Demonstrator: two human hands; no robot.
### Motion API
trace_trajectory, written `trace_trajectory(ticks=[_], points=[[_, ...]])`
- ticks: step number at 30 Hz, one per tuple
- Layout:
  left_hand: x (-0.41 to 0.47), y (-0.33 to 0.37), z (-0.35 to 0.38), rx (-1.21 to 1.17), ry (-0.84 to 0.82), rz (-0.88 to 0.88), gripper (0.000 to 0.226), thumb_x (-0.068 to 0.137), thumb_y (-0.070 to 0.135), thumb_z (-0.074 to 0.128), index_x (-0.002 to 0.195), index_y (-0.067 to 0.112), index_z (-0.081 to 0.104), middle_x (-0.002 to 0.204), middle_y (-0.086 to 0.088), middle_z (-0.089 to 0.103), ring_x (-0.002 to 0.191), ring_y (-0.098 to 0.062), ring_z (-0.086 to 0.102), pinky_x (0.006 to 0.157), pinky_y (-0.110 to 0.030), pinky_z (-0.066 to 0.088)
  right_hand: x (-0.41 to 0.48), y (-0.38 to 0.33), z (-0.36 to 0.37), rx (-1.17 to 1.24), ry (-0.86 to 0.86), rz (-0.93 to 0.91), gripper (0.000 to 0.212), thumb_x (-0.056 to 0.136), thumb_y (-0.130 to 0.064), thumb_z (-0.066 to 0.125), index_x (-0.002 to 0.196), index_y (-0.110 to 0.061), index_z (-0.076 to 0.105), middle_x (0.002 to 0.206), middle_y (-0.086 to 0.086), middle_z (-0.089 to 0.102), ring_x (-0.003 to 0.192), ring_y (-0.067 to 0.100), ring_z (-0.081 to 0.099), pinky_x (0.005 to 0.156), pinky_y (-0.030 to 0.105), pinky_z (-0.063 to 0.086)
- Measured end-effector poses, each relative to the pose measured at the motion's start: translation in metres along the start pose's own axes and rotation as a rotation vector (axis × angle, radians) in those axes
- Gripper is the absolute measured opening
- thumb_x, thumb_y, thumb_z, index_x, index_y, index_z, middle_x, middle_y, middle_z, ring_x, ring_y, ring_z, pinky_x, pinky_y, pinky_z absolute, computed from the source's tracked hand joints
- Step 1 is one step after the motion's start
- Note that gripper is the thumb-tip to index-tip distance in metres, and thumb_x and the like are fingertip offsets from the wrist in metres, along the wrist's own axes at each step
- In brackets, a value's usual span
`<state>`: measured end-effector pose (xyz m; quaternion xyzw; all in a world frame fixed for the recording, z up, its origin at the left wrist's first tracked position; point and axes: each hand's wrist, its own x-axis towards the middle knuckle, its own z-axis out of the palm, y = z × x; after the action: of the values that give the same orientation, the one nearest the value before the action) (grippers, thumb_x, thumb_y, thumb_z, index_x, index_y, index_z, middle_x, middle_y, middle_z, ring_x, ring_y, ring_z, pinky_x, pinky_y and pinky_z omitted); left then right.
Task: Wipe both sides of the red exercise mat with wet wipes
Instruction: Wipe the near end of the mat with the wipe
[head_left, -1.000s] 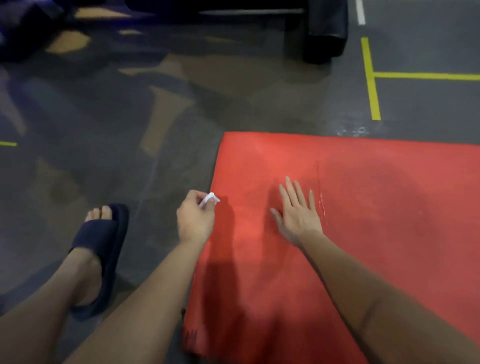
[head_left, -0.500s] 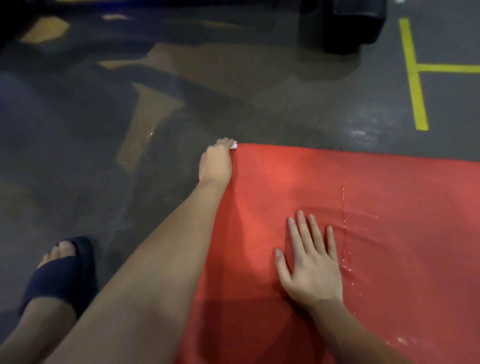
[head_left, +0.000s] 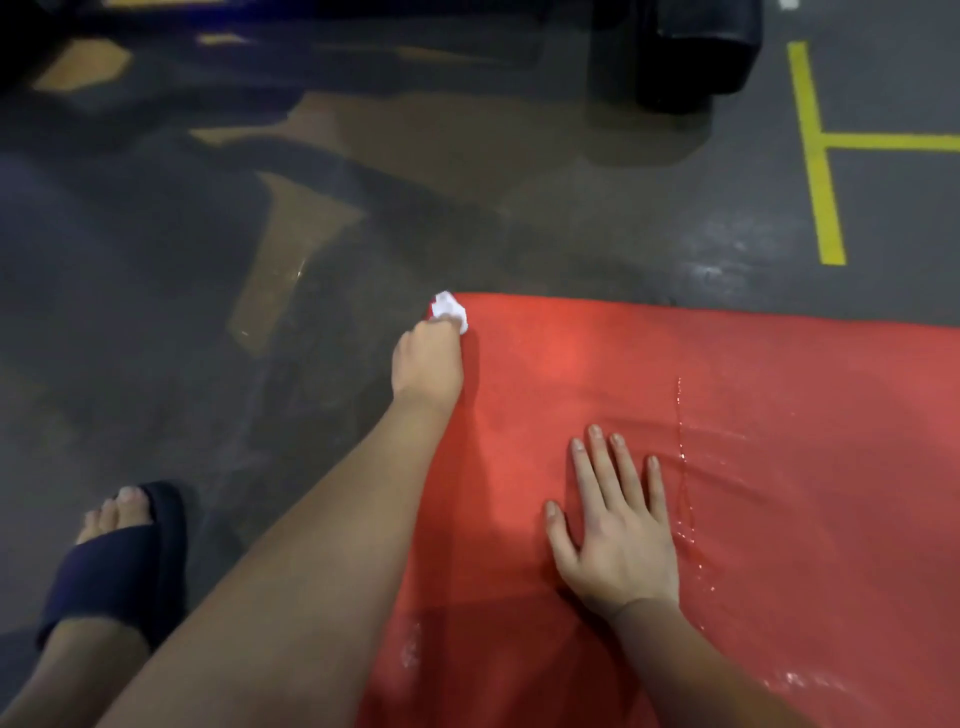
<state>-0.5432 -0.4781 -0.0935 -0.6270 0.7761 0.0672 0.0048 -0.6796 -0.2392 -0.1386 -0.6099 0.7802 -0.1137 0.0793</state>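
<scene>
The red exercise mat lies flat on the dark floor and fills the lower right of the view. My left hand reaches to the mat's far left corner and grips a crumpled white wet wipe, which sticks out past my knuckles onto that corner. My right hand lies flat on the mat with its fingers spread, palm down. A thin wet streak and shiny patches show on the mat to the right of that hand.
My left foot in a dark slipper stands on the floor left of the mat. Yellow floor lines run at the upper right. A black object stands at the top, beyond the mat.
My left hand carried the wipe from the mat's left edge forward to the far left corner. More of the wipe shows now. My right hand stayed flat on the mat.
</scene>
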Motion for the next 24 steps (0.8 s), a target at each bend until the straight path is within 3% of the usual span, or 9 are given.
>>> trace_trajectory(ticks=[3, 8, 12, 15, 20, 24], points=[[-0.035, -0.005, -0.003, 0.092, -0.038, 0.078, 0.050, 0.101, -0.001, 0.037, 0.148, 0.013, 0.043, 0.113, -0.018, 0.069, 0.099, -0.043, 0.066, 0.080, -0.046, 0.045, -0.002, 0.000, -0.003, 0.014, -0.006, 0.009, 0.074, 0.093, -0.050, 0.047, 0.157, -0.015, 0.035, 0.167, 0.001, 0.022, 0.156, 0.020, 0.015, 0.124, 0.055, 0.015], [-0.007, -0.009, -0.005, 0.141, -0.107, 0.200, 0.039, 0.099, -0.002, 0.039, 0.134, 0.010, 0.051, 0.125, -0.017, 0.063, 0.108, -0.041, 0.065, 0.083, -0.046, 0.047, 0.001, 0.001, 0.000, -0.012, 0.005, -0.001, 0.074, 0.093, -0.051, 0.046, 0.157, -0.016, 0.035, 0.167, 0.001, 0.024, 0.155, 0.021, 0.016, 0.125, 0.053, 0.013], [-0.010, -0.005, -0.011, 0.084, -0.136, 0.097, 0.043, 0.100, 0.000, 0.037, 0.138, 0.012, 0.053, 0.125, -0.020, 0.063, 0.110, -0.041, 0.063, 0.084, -0.045, 0.044, -0.002, 0.001, 0.001, -0.009, 0.012, -0.010, 0.073, 0.093, -0.050, 0.046, 0.156, -0.016, 0.036, 0.166, 0.002, 0.025, 0.155, 0.021, 0.017, 0.124, 0.054, 0.013], [-0.046, -0.017, -0.024, 0.189, -0.177, 0.125, 0.055, 0.101, -0.002, 0.036, 0.154, 0.012, 0.036, 0.125, -0.021, 0.064, 0.110, -0.041, 0.065, 0.088, -0.047, 0.046, -0.001, 0.000, -0.004, 0.012, -0.027, 0.006, 0.073, 0.095, -0.052, 0.041, 0.158, -0.017, 0.034, 0.167, 0.000, 0.021, 0.156, 0.019, 0.013, 0.124, 0.054, 0.014], [-0.059, -0.035, -0.016, 0.221, -0.188, 0.299, 0.060, 0.099, -0.004, 0.035, 0.155, 0.012, 0.026, 0.151, -0.006, 0.044, 0.115, -0.033, 0.063, 0.081, -0.042, 0.043, 0.000, -0.003, -0.007, 0.001, -0.059, 0.012, 0.073, 0.095, -0.052, 0.041, 0.159, -0.019, 0.031, 0.168, -0.001, 0.019, 0.156, 0.019, 0.013, 0.125, 0.053, 0.013], [-0.022, -0.036, 0.002, 0.067, -0.168, 0.257, 0.052, 0.101, -0.003, 0.036, 0.149, 0.014, 0.041, 0.163, -0.001, 0.035, 0.144, -0.019, 0.043, 0.103, -0.035, 0.040, 0.000, -0.003, -0.003, 0.003, -0.029, 0.004, 0.073, 0.095, -0.051, 0.044, 0.158, -0.018, 0.032, 0.168, -0.001, 0.020, 0.156, 0.019, 0.013, 0.124, 0.053, 0.013]])
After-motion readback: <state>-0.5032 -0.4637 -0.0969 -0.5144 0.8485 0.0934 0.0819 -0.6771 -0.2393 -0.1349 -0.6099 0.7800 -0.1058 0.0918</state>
